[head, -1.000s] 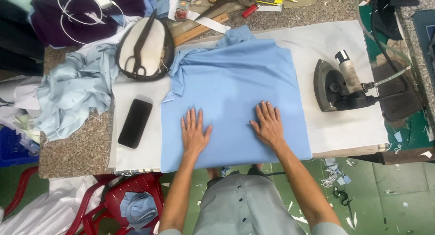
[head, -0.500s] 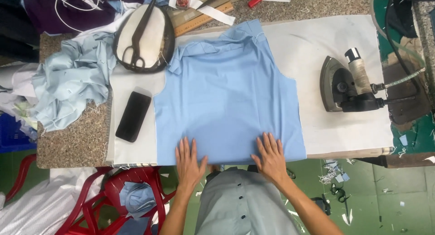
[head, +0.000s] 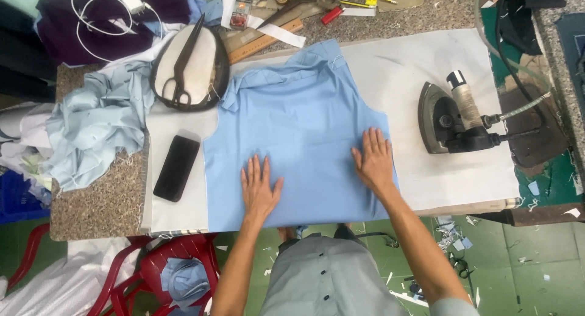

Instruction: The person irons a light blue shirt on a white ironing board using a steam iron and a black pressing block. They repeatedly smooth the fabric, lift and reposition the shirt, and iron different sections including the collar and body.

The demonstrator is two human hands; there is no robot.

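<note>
Blue fabric piece lies flat on the white-padded worktop, both hands pressed on it.

Its far left corner is bunched, so the edge there is hard to make out, and its near edge hangs just over the worktop's front; the person's forearms are cut off by the bottom of the view. Compared with 0.5 s ago, both hands have moved up from the near edge: the left hand now rests on the lower middle of the cloth, the right hand near its right edge. Both lie palm down, fingers spread and flat, gripping nothing. A black phone lies just left of the cloth; an iron stands well to the right; scissors rest on an oval pad beyond.
</note>
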